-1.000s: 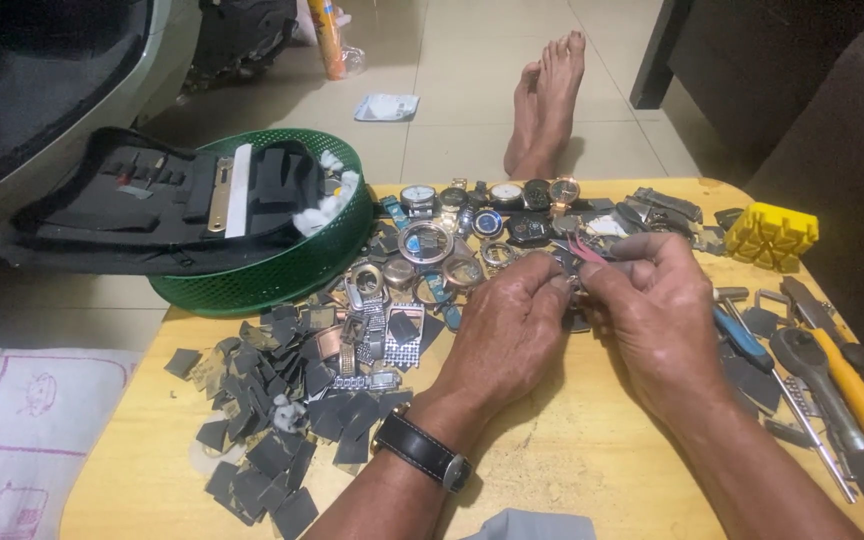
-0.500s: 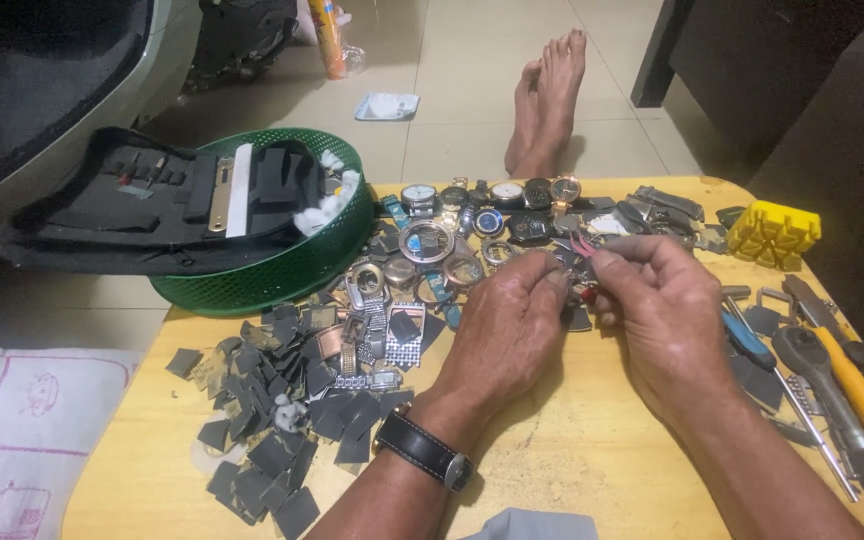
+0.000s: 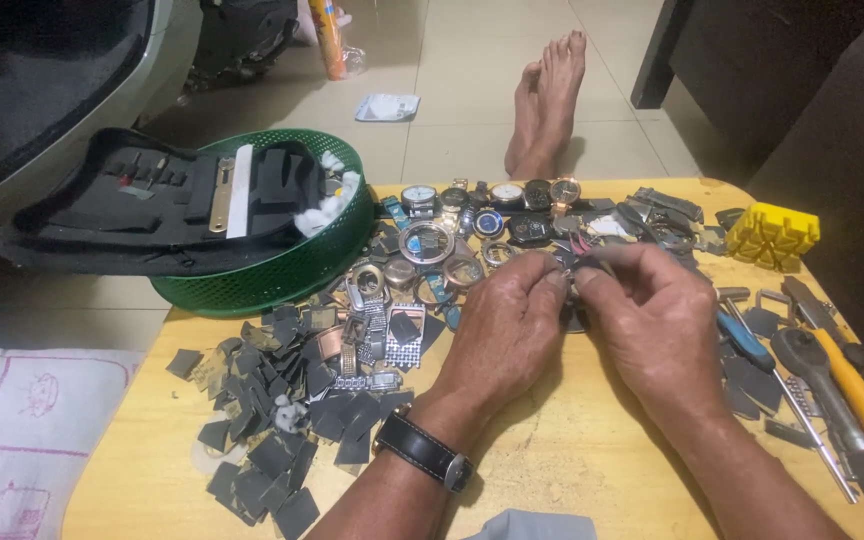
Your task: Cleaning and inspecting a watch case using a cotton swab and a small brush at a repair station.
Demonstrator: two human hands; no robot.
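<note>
- Far left of the frame: a black tool case (image 3: 152, 215) lies across a green basket (image 3: 282, 275); your reach need not go there.
- Lower left: dark flat chips (image 3: 282, 440) litter the wooden table (image 3: 572, 470); keep your wrists off them.
- Centre: your left hand (image 3: 507, 335), watch-strapped at the wrist, has its fingertips pressed together on a small watch part (image 3: 574, 268), held just above the table at centre-right. Brace it low and steady.
- Just right of centre: your right hand (image 3: 652, 320) pinches the same part from the other side. What it is cannot be told; the fingers hide most of it. Judged best: grip lightly, work close over the table.
- Upper centre: a row of watch cases (image 3: 482, 215) lies just beyond your fingers.
- Far right: a yellow holder block (image 3: 772, 235) and hand tools (image 3: 832, 390) lie within reach.
</note>
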